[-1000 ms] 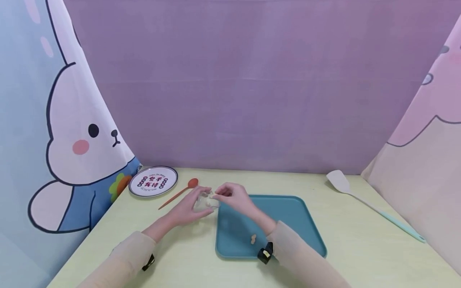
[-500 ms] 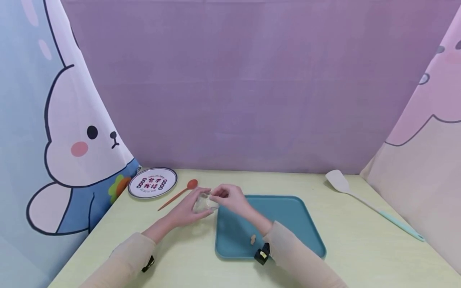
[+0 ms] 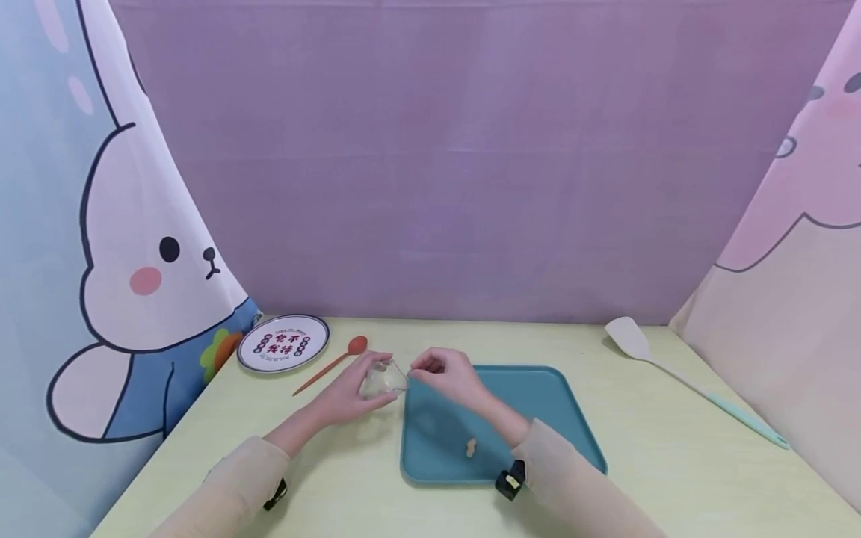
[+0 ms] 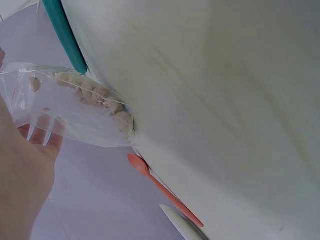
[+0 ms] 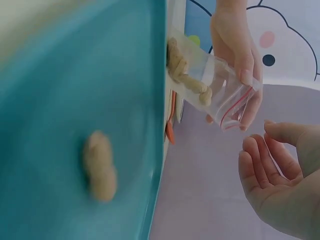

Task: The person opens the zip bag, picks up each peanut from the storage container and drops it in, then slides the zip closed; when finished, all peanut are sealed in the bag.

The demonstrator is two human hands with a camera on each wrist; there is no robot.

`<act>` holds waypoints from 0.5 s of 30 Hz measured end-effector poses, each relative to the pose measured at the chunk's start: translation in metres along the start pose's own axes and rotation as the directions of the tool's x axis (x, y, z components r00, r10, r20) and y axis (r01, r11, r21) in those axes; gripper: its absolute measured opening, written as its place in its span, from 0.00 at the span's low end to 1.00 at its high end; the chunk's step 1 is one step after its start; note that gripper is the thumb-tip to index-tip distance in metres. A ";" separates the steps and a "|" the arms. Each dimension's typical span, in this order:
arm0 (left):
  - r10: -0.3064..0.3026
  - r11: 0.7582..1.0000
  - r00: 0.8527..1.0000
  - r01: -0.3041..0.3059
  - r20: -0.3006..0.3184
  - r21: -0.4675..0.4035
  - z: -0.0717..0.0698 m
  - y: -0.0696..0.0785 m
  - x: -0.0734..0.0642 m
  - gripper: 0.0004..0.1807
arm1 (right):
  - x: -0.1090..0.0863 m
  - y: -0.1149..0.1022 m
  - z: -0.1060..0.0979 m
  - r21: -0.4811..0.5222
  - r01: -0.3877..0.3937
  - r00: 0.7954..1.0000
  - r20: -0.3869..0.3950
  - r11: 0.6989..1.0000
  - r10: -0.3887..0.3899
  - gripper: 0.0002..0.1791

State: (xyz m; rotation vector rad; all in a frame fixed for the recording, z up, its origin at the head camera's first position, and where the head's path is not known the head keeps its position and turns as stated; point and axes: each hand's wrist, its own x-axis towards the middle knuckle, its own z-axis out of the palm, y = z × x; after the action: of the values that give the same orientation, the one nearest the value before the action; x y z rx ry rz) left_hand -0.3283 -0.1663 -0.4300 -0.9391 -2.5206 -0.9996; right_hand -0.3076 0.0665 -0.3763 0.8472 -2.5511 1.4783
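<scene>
My left hand [image 3: 346,390] holds a clear zip bag [image 5: 220,95] with a red seal line near its mouth. Several peanuts [image 4: 95,92] in their shells lie inside, mostly toward the bag's bottom. The bag hangs above the table just left of the teal tray [image 3: 531,396]. Beside the bag's mouth, apart from it, is my right hand [image 3: 449,373]; its fingers are loosely bent, and the right wrist view shows nothing between thumb and fingertips. On the tray lies a single peanut [image 3: 471,447], nearer its front edge.
A red-orange spoon [image 3: 334,365] lies behind my left hand. Farther left is a white plate [image 3: 282,360] with a dark rim and red lettering. To the right of the tray a spatula [image 3: 696,387] with a mint handle lies slantwise. A purple cloth [image 3: 430,187] hangs behind the table.
My right hand has drawn away from the bag's mouth, slightly to the right. The left hand keeps the bag in nearly the same place. The peanut on the tray has not moved.
</scene>
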 end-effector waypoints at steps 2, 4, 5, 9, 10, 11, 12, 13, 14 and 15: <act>0.004 1.000 1.000 -0.004 0.001 0.003 -0.001 0.001 0.000 0.35 | -0.009 -0.009 -0.008 -0.007 0.001 1.000 0.011 1.000 -0.001 0.08; 0.005 1.000 1.000 -0.005 0.001 0.003 -0.001 0.002 0.000 0.35 | -0.020 -0.019 -0.015 -0.010 0.002 1.000 0.028 1.000 -0.001 0.09; 0.008 1.000 1.000 -0.008 -0.001 0.003 -0.002 0.002 0.000 0.35 | -0.025 -0.022 -0.019 -0.012 0.007 0.999 0.036 1.000 -0.007 0.09; 0.022 1.000 1.000 -0.022 -0.010 0.004 -0.002 0.003 -0.002 0.35 | -0.034 -0.007 -0.026 -0.020 0.012 0.999 0.046 1.000 -0.012 0.08; 0.026 1.000 1.000 -0.025 -0.011 0.005 -0.001 0.003 -0.002 0.35 | -0.036 0.000 -0.028 -0.018 0.013 0.999 0.049 1.000 -0.012 0.08; 0.029 1.000 0.999 -0.029 -0.014 0.007 -0.001 0.003 -0.002 0.35 | -0.037 0.008 -0.029 -0.017 0.008 0.999 0.053 1.000 -0.007 0.08; 0.034 0.999 0.999 -0.034 -0.015 0.009 -0.001 0.003 -0.002 0.35 | -0.038 0.016 -0.030 -0.017 0.004 0.998 0.060 1.000 -0.003 0.08; 0.034 0.999 0.999 -0.034 -0.015 0.005 0.000 0.003 -0.001 0.35 | -0.039 0.023 -0.031 -0.020 0.000 0.998 0.069 1.000 0.001 0.08; 0.034 0.999 0.999 -0.034 -0.015 0.005 0.000 0.003 -0.001 0.35 | -0.041 0.029 -0.032 -0.024 -0.003 0.997 0.081 1.000 0.005 0.08; 0.034 0.999 0.999 -0.034 -0.014 0.005 0.000 0.003 -0.001 0.35 | -0.042 0.035 -0.034 -0.027 -0.009 0.995 0.096 1.000 0.012 0.09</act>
State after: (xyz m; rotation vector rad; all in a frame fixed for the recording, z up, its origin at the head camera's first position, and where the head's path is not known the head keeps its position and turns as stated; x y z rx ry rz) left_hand -0.3258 -0.1648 -0.4289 -0.9663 -2.4859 -0.9870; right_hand -0.2964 0.1259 -0.3996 0.9244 -2.6412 1.4365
